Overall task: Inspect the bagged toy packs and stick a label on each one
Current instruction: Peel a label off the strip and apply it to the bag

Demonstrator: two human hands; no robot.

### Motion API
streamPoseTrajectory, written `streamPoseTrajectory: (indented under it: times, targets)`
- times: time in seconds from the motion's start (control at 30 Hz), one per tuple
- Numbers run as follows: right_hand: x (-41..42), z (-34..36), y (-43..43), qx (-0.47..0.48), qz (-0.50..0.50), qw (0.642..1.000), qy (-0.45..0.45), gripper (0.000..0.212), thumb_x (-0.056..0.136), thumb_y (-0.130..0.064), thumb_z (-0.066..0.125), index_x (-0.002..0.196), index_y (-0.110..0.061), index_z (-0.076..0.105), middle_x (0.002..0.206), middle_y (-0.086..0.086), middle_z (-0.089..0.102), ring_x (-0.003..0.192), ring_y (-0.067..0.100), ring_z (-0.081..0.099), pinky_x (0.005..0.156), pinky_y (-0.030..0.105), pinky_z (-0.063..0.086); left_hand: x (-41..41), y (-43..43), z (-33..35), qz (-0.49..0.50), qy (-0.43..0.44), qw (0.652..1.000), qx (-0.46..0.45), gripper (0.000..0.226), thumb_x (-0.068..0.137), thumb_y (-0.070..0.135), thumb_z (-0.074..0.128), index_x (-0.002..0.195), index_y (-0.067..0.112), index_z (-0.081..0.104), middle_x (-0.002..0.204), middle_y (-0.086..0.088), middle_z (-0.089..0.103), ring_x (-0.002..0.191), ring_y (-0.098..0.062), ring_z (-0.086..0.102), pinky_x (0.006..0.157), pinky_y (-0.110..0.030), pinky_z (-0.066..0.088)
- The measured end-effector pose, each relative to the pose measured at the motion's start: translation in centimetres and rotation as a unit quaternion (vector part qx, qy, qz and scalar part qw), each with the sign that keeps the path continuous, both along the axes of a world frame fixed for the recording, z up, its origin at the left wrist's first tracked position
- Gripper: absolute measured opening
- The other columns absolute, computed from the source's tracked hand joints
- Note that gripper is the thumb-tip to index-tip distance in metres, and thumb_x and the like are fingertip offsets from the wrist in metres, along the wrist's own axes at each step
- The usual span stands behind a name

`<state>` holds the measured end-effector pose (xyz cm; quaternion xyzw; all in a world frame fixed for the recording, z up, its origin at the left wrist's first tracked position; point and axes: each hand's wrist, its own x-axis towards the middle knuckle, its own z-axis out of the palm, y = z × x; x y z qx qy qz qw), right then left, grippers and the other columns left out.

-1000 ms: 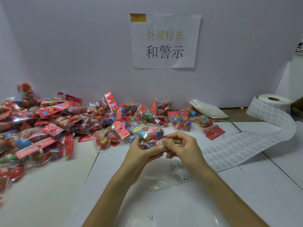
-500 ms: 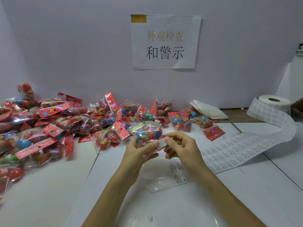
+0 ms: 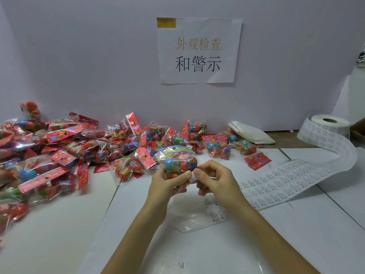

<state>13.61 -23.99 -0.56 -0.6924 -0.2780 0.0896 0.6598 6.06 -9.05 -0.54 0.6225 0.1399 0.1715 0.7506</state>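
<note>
Since a second ago the label (image 3: 193, 177) has closed onto the right end of the toy pack (image 3: 177, 163), so sticking is under way. The left hand (image 3: 166, 184) grips the pack above the table, with its thumb on the label, and the right hand (image 3: 215, 180) pinches the label. Count: one held pack, one label roll (image 3: 329, 125), and a heap of packs (image 3: 79, 151) too many to count.

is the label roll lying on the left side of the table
No, the label roll sits at the far right, while the pile of toy packs fills the left.

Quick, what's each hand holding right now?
Left hand: grips a bagged toy pack.
Right hand: pinches a small white label at the pack.
</note>
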Motion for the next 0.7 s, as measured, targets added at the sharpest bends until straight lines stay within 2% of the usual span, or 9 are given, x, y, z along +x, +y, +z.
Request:
streamPoseTrajectory:
  times: [0.07,0.2,0.23,0.33,0.4,0.47,0.53,0.7]
  targets:
    - [-0.11,0.16,-0.01,0.009,0.009,1.0,0.018,0.016,0.094,-0.025,0.07,0.093,-0.009,0.068,0.069,0.008,0.069,0.057,0.023,0.065,0.06,0.034,0.059,-0.11,-0.08,0.1,-0.012,-0.005,1.0,-0.009,0.045,0.079,0.028,0.08,0.12,0.015,0.065,0.106,-0.008,0.076,0.096,-0.025,0.074,0.071,-0.027,0.058]
    - [-0.34,0.44,-0.01,0.021,0.038,0.998,0.052,0.014,0.097,-0.02,0.066,0.094,-0.005,0.067,0.071,0.012,0.07,0.058,0.025,0.065,0.059,0.033,0.057,-0.15,-0.18,0.32,-0.013,-0.004,0.999,-0.031,0.045,0.087,0.039,0.071,0.125,0.015,0.066,0.084,0.004,0.072,0.087,-0.019,0.071,0.071,-0.026,0.056]
    - [-0.37,0.47,-0.01,0.016,0.043,0.998,0.053,0.011,0.098,-0.018,0.066,0.095,-0.007,0.067,0.072,0.012,0.07,0.059,0.024,0.066,0.059,0.031,0.057,-0.09,-0.14,0.29,-0.009,-0.003,1.0,-0.03,0.044,0.088,0.039,0.07,0.126,0.016,0.066,0.085,0.004,0.071,0.089,-0.019,0.07,0.072,-0.028,0.056]
    - [-0.29,0.44,0.0,-0.007,0.052,0.997,0.05,0.006,0.097,-0.015,0.066,0.1,-0.009,0.066,0.076,0.012,0.073,0.062,0.023,0.068,0.061,0.03,0.058,-0.08,-0.02,0.37,0.004,-0.007,1.0,-0.019,0.041,0.09,0.036,0.069,0.124,0.014,0.066,0.106,-0.006,0.077,0.099,-0.028,0.073,0.085,-0.037,0.06]
    - [-0.25,0.24,0.07,-0.04,0.033,0.998,0.032,0.008,0.095,-0.02,0.069,0.101,-0.015,0.067,0.082,0.008,0.075,0.069,0.023,0.071,0.064,0.032,0.059,-0.12,0.16,0.44,0.015,-0.007,1.0,-0.021,0.037,0.09,0.029,0.071,0.123,0.012,0.066,0.107,-0.011,0.077,0.098,-0.031,0.074,0.089,-0.042,0.06]
    - [-0.18,0.08,0.11,-0.055,-0.005,0.998,0.024,0.019,0.09,-0.031,0.075,0.104,-0.022,0.066,0.089,0.002,0.074,0.079,0.02,0.072,0.066,0.032,0.059,-0.05,0.42,0.4,0.027,0.001,1.0,-0.012,0.032,0.091,0.022,0.072,0.121,0.012,0.067,0.102,-0.013,0.077,0.095,-0.034,0.074,0.087,-0.043,0.061]
    - [-0.18,0.23,0.01,-0.029,-0.013,0.999,0.041,0.03,0.084,-0.043,0.076,0.106,-0.025,0.066,0.09,-0.002,0.073,0.08,0.015,0.071,0.065,0.028,0.057,0.02,0.45,0.33,0.022,0.005,1.0,0.001,0.028,0.09,0.018,0.072,0.118,0.016,0.068,0.099,-0.012,0.078,0.091,-0.029,0.075,0.079,-0.038,0.062]
    - [-0.18,0.58,-0.22,-0.012,-0.008,0.999,0.031,0.017,0.091,-0.038,0.072,0.097,-0.022,0.07,0.085,-0.005,0.074,0.076,0.009,0.07,0.063,0.025,0.057,-0.09,0.05,0.19,-0.013,0.004,1.0,0.014,0.028,0.09,0.015,0.072,0.117,0.018,0.068,0.102,-0.009,0.078,0.094,-0.029,0.076,0.079,-0.036,0.062]
